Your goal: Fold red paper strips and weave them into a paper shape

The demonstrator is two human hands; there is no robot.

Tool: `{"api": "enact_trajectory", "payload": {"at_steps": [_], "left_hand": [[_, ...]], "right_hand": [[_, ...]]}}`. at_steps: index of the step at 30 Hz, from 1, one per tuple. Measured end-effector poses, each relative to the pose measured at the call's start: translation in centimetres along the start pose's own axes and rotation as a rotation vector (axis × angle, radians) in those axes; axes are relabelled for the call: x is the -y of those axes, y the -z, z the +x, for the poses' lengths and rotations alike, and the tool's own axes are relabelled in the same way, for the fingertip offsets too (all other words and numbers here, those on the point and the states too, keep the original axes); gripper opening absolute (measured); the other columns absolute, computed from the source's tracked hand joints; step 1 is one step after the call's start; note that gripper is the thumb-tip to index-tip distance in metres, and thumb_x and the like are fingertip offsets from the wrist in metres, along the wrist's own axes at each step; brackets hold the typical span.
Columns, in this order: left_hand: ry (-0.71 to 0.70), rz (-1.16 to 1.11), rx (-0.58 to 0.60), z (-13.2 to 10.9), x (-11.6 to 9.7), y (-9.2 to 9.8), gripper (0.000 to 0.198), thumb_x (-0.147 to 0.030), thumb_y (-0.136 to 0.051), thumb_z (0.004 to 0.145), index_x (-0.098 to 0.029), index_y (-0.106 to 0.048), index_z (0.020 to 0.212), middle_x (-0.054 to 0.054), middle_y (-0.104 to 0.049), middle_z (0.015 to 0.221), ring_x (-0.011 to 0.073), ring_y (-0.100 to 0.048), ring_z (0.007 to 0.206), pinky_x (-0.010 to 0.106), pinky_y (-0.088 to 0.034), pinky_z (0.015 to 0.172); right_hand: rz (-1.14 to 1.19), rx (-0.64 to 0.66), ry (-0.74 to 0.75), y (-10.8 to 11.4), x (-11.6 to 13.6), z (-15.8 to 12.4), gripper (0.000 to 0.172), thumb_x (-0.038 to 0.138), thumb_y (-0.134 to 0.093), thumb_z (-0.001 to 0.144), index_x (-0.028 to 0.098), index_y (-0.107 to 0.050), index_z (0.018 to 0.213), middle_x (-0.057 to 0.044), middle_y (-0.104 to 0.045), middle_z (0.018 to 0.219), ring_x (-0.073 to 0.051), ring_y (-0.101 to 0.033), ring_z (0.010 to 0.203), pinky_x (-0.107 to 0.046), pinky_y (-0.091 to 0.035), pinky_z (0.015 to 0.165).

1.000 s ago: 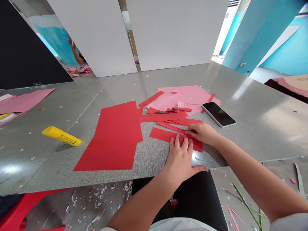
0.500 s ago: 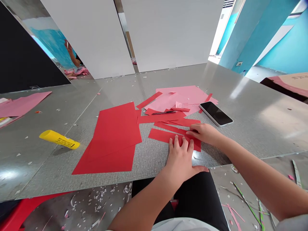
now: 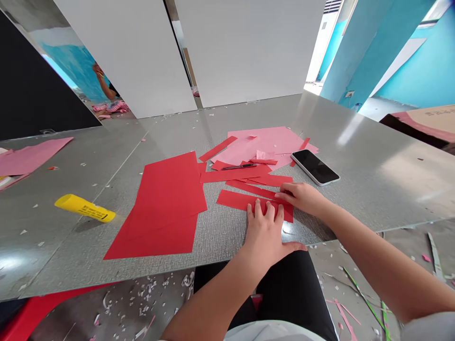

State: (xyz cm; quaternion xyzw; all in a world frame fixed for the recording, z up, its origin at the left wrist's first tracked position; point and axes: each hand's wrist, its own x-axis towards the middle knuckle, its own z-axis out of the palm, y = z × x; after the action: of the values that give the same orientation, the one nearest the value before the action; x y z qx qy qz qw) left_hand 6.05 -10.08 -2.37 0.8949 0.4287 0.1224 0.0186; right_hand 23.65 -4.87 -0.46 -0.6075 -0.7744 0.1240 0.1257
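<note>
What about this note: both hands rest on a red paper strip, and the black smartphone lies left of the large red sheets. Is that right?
No: the head view shows the black smartphone right of the large red sheets, not left. The left hand and right hand do rest on the red paper strip.

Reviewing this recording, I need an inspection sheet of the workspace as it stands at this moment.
Surface: grey speckled tabletop, scattered with small paper bits.
Job's things: red paper strip under both hands; other red strips and large red sheets lie beside it.
Clutter: pink paper, smartphone, slim dark pen or cutter, yellow glue stick; paper scraps on the floor.
Hands: left hand and right hand rest on the strip.
Cables: nothing seen.
Surroundings: white boards, turquoise walls, another person's raised arm.
</note>
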Motion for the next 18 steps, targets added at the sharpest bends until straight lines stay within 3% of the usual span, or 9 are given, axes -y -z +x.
{"api": "enact_trajectory", "payload": {"at_steps": [3, 13, 18], "left_hand": [[0.009, 0.003, 0.000, 0.2, -0.2, 0.1, 0.102, -0.086, -0.022, 0.060, -0.018, -0.038, 0.133, 0.017, -0.044, 0.126, 0.0442, -0.031, 0.121, 0.062, -0.019, 0.100], [0.030, 0.013, 0.026, 0.7, -0.6, 0.4, 0.094, -0.083, -0.028, 0.063, -0.021, -0.039, 0.133, 0.017, -0.045, 0.122, 0.0459, -0.032, 0.119, 0.064, -0.021, 0.096], [0.028, 0.035, 0.012, 0.5, -0.6, 0.3, 0.089, -0.081, -0.033, 0.064, -0.025, -0.038, 0.134, 0.017, -0.044, 0.123, 0.0448, -0.032, 0.119, 0.064, -0.022, 0.096]], "right_hand": [[0.068, 0.028, -0.026, 0.5, -0.3, -0.4, 0.030, 0.045, -0.043, 0.084, 0.021, -0.051, 0.067, 0.000, -0.058, 0.062, -0.013, -0.050, 0.058, -0.024, -0.033, 0.055], [-0.045, -0.034, -0.032, -0.2, -0.5, -0.9, 0.030, 0.040, -0.038, 0.086, 0.021, -0.050, 0.067, -0.002, -0.057, 0.061, -0.014, -0.050, 0.057, -0.025, -0.033, 0.055], [0.068, -0.014, -0.050, 0.3, -0.9, -1.4, 0.031, 0.046, -0.042, 0.084, 0.021, -0.053, 0.069, -0.001, -0.061, 0.065, -0.014, -0.053, 0.059, -0.025, -0.035, 0.056]]}}
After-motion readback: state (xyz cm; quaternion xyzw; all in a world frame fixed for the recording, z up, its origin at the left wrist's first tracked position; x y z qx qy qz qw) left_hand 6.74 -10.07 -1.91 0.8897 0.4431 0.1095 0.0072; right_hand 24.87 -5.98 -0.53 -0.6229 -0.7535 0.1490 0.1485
